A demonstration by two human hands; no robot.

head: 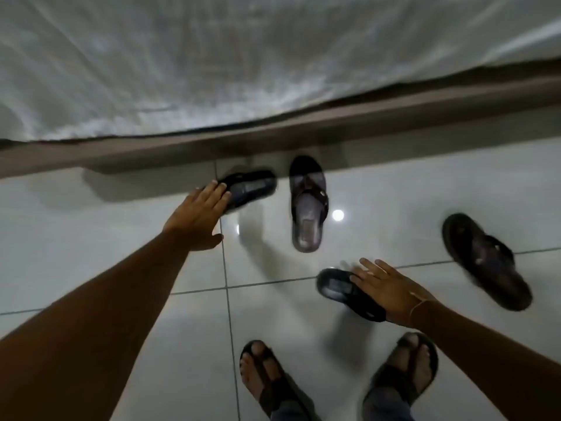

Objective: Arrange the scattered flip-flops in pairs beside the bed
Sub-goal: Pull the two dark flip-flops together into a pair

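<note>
Nearest, the right hand (385,291) lies flat, fingers spread, on a dark flip-flop (343,291), gripping nothing, likely to slide it. Farther, the left hand (202,214) rests open-fingered on its apparent mate (250,186) beside the bed (273,138).

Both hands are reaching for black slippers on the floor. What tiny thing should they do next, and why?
Probably close each hand on the slide it reaches. The left hand lies open with fingertips on the black slide by the bed frame; the right hand is spread over the other black slide. The two look alike but lie apart, so gripping both lets them be paired beside the bed frame.
</note>
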